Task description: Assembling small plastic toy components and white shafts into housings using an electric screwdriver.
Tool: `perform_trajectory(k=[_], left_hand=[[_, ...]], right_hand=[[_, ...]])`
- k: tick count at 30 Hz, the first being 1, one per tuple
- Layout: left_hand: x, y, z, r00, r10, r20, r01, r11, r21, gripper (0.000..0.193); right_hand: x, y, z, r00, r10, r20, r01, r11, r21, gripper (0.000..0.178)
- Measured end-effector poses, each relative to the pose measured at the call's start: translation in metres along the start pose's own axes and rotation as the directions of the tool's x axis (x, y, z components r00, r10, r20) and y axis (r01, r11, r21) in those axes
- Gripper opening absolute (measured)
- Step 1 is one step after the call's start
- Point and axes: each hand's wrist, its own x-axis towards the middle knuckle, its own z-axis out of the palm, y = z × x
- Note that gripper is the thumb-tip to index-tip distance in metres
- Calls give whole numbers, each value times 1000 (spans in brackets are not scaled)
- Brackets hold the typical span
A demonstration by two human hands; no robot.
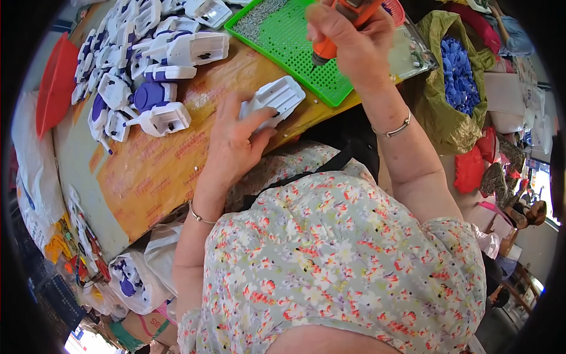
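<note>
My left hand (231,140) grips a white plastic casing (282,97) near the table's front edge, fingers and thumb on its near end. The casing's ribbed, hollow side faces up. My right hand (364,54) is wrapped round an orange electric screwdriver (327,49). Its dark tip points down over a green perforated tray (293,54), right of the casing and apart from it. In the tray's far left corner lies a heap of small grey pieces (257,21), too small to make out clearly.
Many white and purple plastic assemblies (177,50) are piled at the table's far left, beside a red basin (56,85). Yellow printed sheeting covers the table (147,171). An olive sack of blue parts (460,76) stands at right. A white bag (138,283) sits below left.
</note>
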Motion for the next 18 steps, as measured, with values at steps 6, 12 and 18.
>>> perform_trajectory(k=[6,12,18], left_hand=[[-1,2,0,1000,-5,11,5,1000,19,40],[-1,2,1,1000,-15,-2,15,1000,-6,38],[0,3,2,1000,-24,-7,24,999,-25,35]], right_hand=[[-8,-4,13,998,17,61,-24,992,124,22],[-10,0,16,998,-5,62,0,997,80,26],[10,45,6,797,-561,224,496,819,289,27]])
